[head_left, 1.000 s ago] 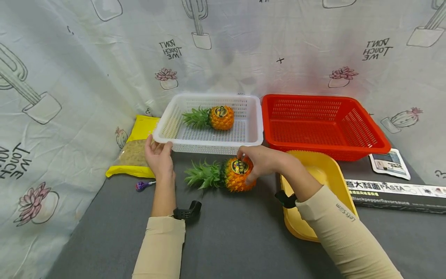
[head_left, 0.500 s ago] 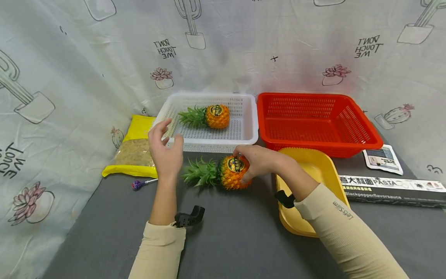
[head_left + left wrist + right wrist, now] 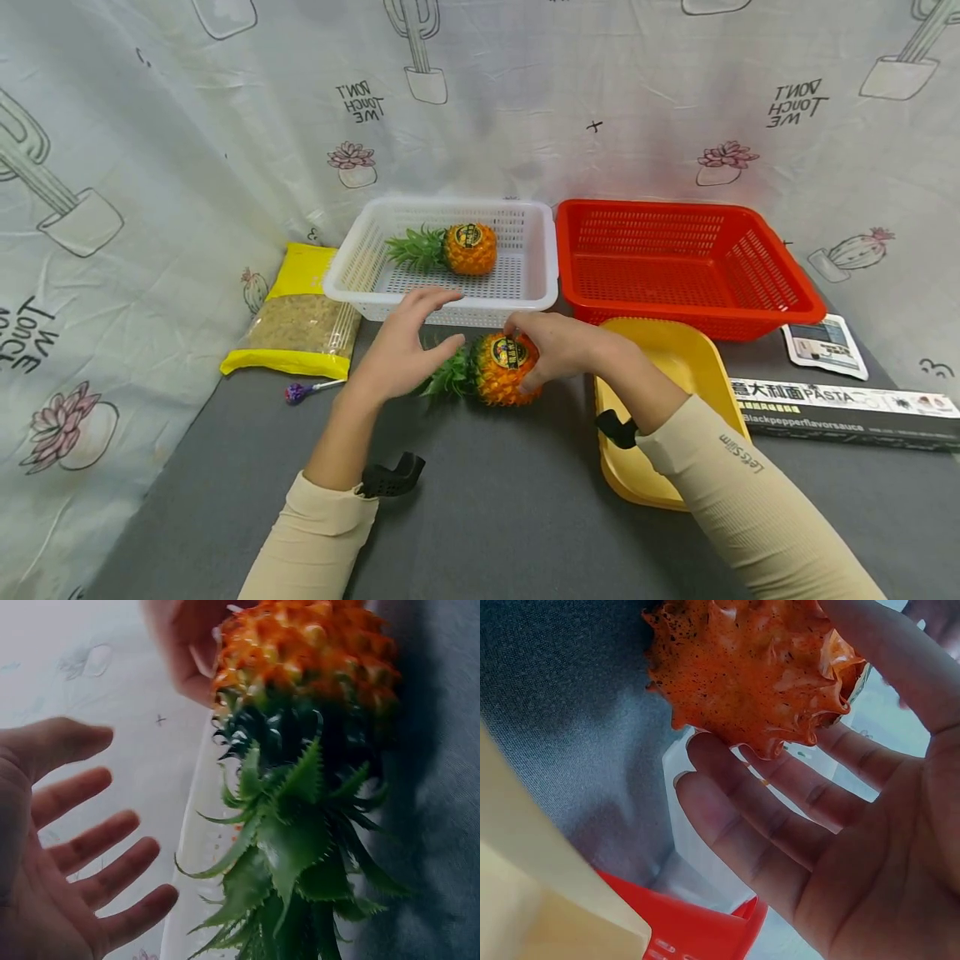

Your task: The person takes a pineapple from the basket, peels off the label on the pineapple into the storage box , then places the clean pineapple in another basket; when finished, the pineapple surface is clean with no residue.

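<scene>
A toy-like orange pineapple (image 3: 495, 385) with green leaves and a dark label lies on its side on the grey table. My right hand (image 3: 566, 343) holds its base end, with thumb and fingers on either side of the fruit. Over the leafy crown hovers my left hand (image 3: 401, 350), fingers spread and relaxed, holding nothing; it covers part of the leaves in the head view. In the left wrist view, a gap separates that hand from the leaves (image 3: 281, 862). Just behind, a white basket (image 3: 491, 307) contains a second pineapple (image 3: 476, 254).
A red basket (image 3: 690, 310) stands right of the white one. Nearer me is a yellow tray (image 3: 675, 367), partly under my right forearm. A pasta box (image 3: 840, 417) and a white pouch (image 3: 825, 350) lie right. A yellow bag (image 3: 296, 329) and lollipop (image 3: 296, 393) lie left.
My left hand has left the white basket's front-left corner and moved right, over the pineapple's leaves. My right hand stays at the pineapple, which lies in the same place.
</scene>
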Demonstrator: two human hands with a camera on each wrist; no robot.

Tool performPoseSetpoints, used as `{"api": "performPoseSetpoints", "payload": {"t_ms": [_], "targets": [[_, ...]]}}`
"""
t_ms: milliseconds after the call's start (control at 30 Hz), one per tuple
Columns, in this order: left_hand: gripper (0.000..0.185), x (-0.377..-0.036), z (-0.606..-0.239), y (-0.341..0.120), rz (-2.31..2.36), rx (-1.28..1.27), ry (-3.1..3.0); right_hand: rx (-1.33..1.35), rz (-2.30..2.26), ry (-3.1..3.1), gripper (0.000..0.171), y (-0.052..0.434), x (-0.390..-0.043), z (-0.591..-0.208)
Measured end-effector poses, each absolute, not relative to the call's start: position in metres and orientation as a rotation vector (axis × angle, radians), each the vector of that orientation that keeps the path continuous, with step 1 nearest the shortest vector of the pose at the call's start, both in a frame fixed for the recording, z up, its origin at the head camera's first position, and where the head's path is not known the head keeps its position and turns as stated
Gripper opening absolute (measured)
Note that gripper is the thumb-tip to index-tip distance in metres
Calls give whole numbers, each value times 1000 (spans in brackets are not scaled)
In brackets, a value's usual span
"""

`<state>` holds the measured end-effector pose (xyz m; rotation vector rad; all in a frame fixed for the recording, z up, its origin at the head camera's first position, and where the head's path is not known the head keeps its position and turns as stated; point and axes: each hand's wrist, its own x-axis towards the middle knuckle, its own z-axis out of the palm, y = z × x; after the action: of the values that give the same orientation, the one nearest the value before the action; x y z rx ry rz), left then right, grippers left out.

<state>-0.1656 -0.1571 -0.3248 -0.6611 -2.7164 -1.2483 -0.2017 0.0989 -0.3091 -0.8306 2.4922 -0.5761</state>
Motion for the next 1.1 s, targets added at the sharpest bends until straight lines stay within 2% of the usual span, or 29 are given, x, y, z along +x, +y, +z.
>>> {"api": "performPoseSetpoints", "payload": {"t_ms": [400,667,767,933,1100], "targets": [[73,-170,-328,-140,-823,-857,-3043,-860,-572,2501,70,98,-203,-312],[75,-174,-332,-134,-677,-832,-3113,-885,-622,2464,71,102,-202,-311],[74,-174,-332,-132,-660,-823,-3124,-878,-671,2454,62,105,-203,-310],[72,-172,-334,-129,-679,-803,-3131,-953,-777,2530,32,109,-207,-311],[70,-171,-333,-127,-685,-810,-3121,-946,-783,2544,20,104,-209,-312]]}}
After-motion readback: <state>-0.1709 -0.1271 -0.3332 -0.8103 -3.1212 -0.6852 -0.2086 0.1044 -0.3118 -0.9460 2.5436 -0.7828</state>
